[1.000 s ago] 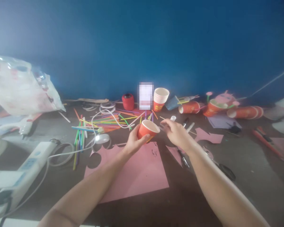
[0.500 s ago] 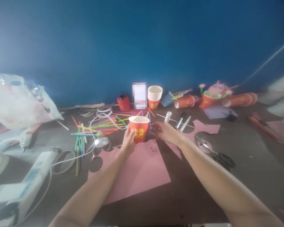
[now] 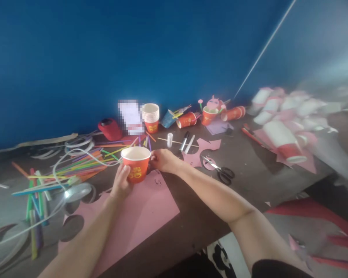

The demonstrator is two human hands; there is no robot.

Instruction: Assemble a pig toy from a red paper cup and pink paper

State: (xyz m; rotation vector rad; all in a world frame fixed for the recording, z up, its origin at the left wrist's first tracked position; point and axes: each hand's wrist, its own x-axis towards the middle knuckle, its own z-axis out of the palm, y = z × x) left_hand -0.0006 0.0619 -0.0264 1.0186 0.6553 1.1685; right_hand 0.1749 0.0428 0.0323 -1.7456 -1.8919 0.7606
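Observation:
My left hand is wrapped round an upright red paper cup with gold print, held just above a pink paper sheet with round cut-outs. My right hand rests on the dark table just right of the cup, fingers curled close to the cup's side. What those fingers hold, if anything, is hidden behind the cup.
Coloured straws and a white cable lie to the left. Scissors, markers, a cup stack, a red spool and finished cup crafts sit behind. White and pink cups are piled at right.
The cup went from tilted to upright in my left hand. My right hand came down beside it. The view has swung right, showing the table's right end and the floor.

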